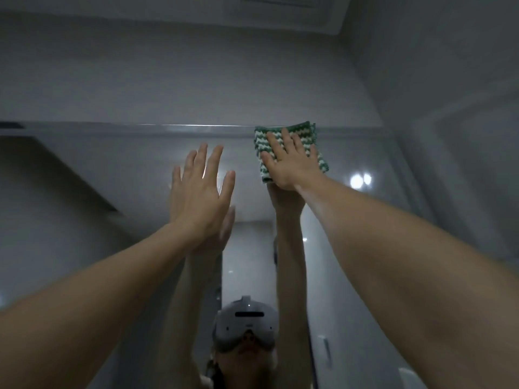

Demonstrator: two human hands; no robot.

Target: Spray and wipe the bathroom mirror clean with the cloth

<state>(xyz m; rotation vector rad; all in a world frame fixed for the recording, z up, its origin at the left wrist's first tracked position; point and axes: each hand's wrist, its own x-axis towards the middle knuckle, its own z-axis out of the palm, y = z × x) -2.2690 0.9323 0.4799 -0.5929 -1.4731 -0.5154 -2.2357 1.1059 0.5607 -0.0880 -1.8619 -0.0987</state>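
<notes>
The bathroom mirror (112,178) fills the view below its top edge. A green and white striped cloth (306,137) lies flat against the glass just under that top edge, right of centre. My right hand (289,161) presses on the cloth with fingers spread. My left hand (202,189) is raised beside it, left of the cloth, flat and open with fingers apart, close to or on the glass; I cannot tell whether it touches. Both arms and a headset (247,321) are reflected in the mirror. No spray bottle is in view.
Above the mirror's top edge (182,127) rises a pale wall up to the ceiling, where a vent (292,12) sits. A side wall (449,108) closes in on the right. Two bright light spots (360,180) reflect in the glass.
</notes>
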